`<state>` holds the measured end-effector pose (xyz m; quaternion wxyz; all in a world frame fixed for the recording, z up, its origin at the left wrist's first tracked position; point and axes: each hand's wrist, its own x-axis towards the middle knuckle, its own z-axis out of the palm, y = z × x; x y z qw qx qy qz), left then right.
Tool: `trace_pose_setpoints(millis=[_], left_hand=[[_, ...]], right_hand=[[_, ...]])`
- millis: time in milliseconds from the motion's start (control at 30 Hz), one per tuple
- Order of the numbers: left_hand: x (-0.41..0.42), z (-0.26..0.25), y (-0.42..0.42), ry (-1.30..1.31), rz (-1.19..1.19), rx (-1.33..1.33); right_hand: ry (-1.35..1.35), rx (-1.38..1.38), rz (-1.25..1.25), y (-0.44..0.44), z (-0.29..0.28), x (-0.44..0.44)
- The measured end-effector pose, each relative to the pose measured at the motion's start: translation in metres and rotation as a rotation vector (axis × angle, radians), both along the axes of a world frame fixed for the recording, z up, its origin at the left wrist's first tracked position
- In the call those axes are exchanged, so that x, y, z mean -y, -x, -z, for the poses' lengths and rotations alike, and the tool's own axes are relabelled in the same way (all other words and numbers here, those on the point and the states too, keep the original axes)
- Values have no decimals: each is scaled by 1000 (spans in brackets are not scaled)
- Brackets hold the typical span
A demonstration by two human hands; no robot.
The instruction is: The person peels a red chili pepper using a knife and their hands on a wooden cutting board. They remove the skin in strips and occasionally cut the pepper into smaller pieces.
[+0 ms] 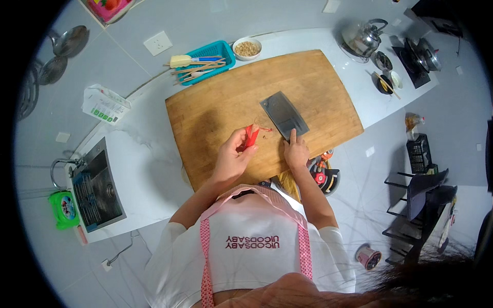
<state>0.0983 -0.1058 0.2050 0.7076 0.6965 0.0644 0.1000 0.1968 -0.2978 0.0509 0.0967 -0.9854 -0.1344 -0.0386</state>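
My left hand (233, 156) pinches a short piece in red film (252, 134), with a pinkish end showing at its top; it looks like a sausage. Thin red scraps (266, 129) lie on the wooden cutting board (215, 115) just beyond it. My right hand (296, 152) grips a Chinese cleaver (284, 113), its index finger stretched along the blade. The handle is hidden under the palm. The broad grey blade lies over the board, pointing away and slightly left.
Behind the board stand a teal basket (227, 52) with chopsticks and a bowl of chopped nuts (247, 48). A kettle (362, 38) and small bowls (384, 84) are at the far right. The sink (98, 188) is left. A bin (334, 184) sits below the board's right edge.
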Motion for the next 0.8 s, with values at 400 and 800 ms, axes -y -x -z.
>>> trace_pose_setpoints(millis=[400, 800], left_hand=[[17, -4, -15, 92, -95, 49], [25, 9, -29, 264, -120, 57]], right_hand=[[143, 38, -14, 0, -2, -2], [-1293, -465, -337, 61, -153, -60]])
